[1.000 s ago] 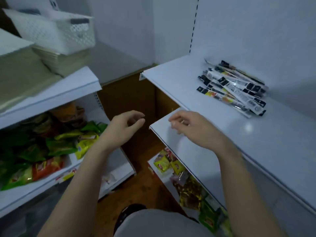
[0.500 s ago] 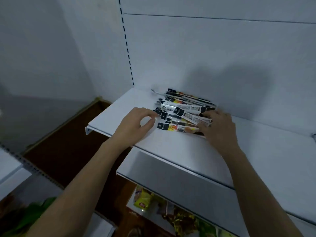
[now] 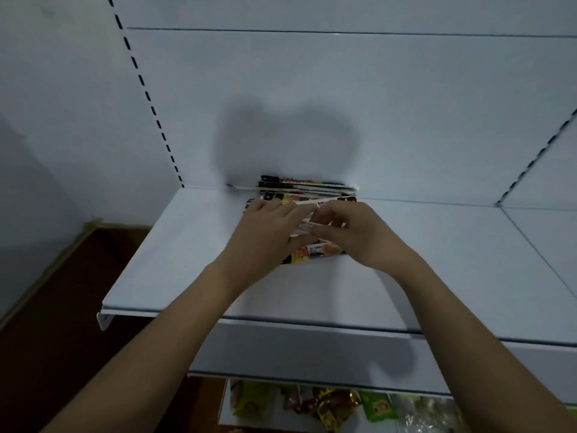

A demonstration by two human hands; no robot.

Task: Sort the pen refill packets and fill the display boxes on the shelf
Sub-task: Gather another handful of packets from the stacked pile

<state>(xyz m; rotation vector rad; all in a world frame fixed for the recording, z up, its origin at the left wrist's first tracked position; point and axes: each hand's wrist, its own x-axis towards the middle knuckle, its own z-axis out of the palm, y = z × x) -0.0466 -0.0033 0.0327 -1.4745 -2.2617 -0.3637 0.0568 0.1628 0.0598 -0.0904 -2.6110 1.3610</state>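
Observation:
A loose pile of long, narrow pen refill packets (image 3: 307, 189), black, white and orange, lies on the white shelf (image 3: 175, 264) against its back panel. Both of my hands are on the near part of the pile. My left hand (image 3: 265, 237) lies over the packets with its fingers on top and its thumb under a white packet (image 3: 304, 227). My right hand (image 3: 359, 237) has curled fingers that pinch the same white packet from the right. An orange-printed packet (image 3: 318, 252) shows under both hands. No display box is in view.
The shelf runs right to a joint with another white shelf (image 3: 543, 239). Slotted uprights (image 3: 146, 95) run up the back panel. A lower shelf holds snack bags (image 3: 337, 407) in yellow, green and brown. Brown floor (image 3: 62, 307) lies at the left.
The view has swung from the aisle to face the shelf. Both hands moved onto the packet pile: the right reached it first, then the left joined and took hold.

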